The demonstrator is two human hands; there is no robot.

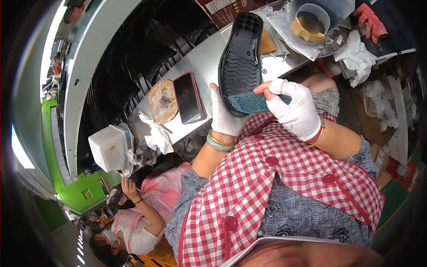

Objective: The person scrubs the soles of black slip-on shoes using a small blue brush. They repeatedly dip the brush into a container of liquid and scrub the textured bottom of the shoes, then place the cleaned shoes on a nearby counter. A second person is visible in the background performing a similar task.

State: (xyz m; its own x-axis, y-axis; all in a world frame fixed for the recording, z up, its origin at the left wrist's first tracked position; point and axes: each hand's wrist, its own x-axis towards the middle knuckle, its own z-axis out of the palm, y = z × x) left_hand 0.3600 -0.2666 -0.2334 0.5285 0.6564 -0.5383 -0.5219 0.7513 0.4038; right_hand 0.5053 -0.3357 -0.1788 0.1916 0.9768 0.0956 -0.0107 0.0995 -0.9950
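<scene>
A black shoe sole (240, 66) with wavy grooves stands tilted in front of me. My left hand (225, 115), in a white fingerless glove, holds its lower end from the left side; most of those fingers are hidden behind the sole. Across that end lies a teal dotted rubber piece (249, 103), its right tip sticking out past the sole's edge. My right hand (293, 107), gloved the same way, pinches the teal piece near the sole's right edge with thumb and forefinger.
On the metal table lie a phone (188, 98), a brown round pad (163, 102) and crumpled tissue (158, 137). A plastic cup (327, 20) with dark liquid and a yellow sponge stands at the far right, near a red glove (370, 23). A co-worker (144, 222) sits at the lower left.
</scene>
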